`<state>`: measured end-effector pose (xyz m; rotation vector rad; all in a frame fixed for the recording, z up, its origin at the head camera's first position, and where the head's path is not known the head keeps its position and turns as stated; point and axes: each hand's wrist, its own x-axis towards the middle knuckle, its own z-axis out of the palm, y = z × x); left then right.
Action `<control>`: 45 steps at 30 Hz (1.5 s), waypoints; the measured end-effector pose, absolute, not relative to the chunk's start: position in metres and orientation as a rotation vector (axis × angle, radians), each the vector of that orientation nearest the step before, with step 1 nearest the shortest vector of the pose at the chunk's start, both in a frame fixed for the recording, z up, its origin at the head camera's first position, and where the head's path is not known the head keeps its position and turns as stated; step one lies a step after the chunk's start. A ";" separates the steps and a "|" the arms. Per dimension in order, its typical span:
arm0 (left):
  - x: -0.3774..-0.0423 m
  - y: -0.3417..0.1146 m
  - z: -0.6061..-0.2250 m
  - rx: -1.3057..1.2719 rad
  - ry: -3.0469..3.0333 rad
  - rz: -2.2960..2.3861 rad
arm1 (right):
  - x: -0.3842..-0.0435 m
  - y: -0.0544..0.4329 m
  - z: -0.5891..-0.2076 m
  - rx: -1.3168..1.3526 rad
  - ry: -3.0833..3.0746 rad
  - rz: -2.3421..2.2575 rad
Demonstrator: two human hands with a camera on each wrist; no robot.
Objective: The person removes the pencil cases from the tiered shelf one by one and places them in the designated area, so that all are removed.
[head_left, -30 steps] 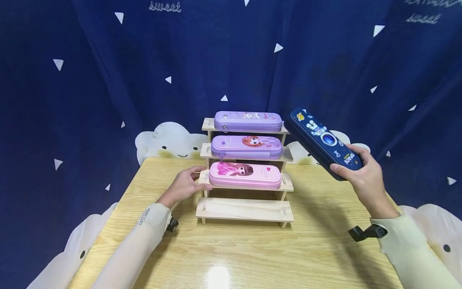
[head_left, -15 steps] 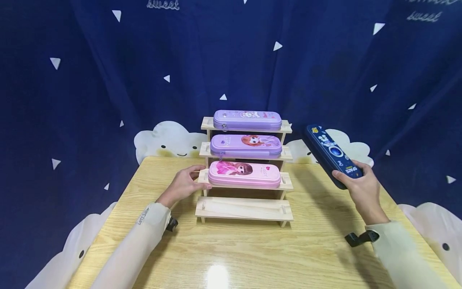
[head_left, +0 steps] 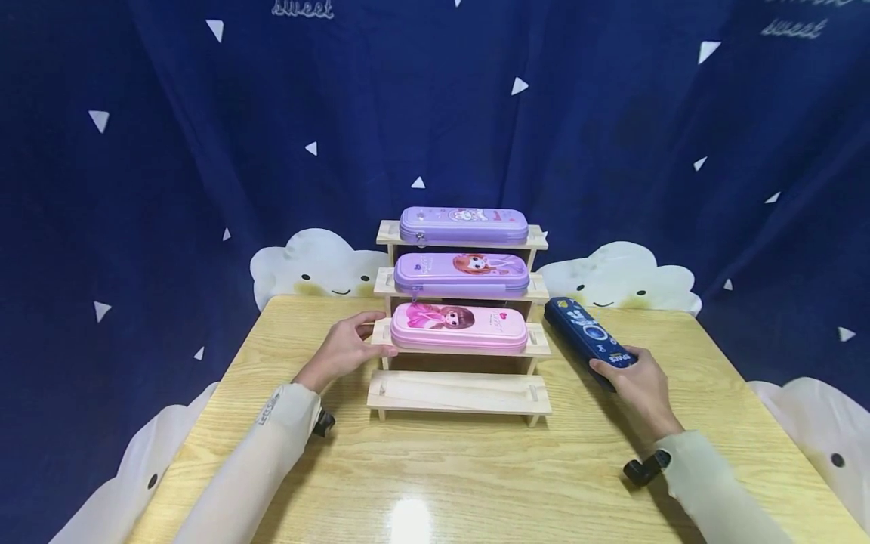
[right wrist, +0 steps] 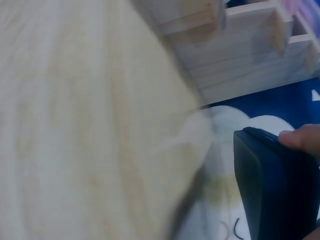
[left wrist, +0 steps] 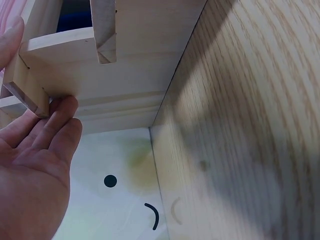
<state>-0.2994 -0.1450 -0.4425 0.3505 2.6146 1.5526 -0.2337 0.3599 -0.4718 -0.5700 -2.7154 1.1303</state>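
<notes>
My right hand (head_left: 637,381) grips the near end of a dark blue pencil case (head_left: 590,332) with a space print, held tilted just right of a stepped wooden rack (head_left: 458,391). In the right wrist view the case's dark side (right wrist: 277,185) shows, with a thumb on its edge. My left hand (head_left: 345,346) holds the left end of the rack's second-lowest step, thumb on top and fingers beneath, as the left wrist view of the hand (left wrist: 37,165) shows. A pink pencil case (head_left: 458,328) lies on that step. Two purple cases, a middle one (head_left: 462,273) and a top one (head_left: 464,226), lie above.
The lowest step of the rack is bare wood. The rack stands on a light wooden table (head_left: 476,476). Behind it hangs a dark blue curtain (head_left: 435,98) with white triangles, and white cloud shapes (head_left: 615,276) line the table's back edge.
My right hand has lowered the blue pencil case and brought it leftward, close to the rack's right side. My left hand keeps its hold on the rack.
</notes>
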 end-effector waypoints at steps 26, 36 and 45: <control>-0.299 -0.146 -0.444 0.371 2.589 1.594 | -0.234 0.335 -0.490 -0.447 -2.871 1.124; -0.299 -0.146 -0.442 0.369 2.603 1.563 | -0.230 0.349 -0.452 -0.324 -2.686 1.352; -0.301 -0.146 -0.444 0.356 2.591 1.581 | -0.232 0.337 -0.407 0.018 -2.429 1.360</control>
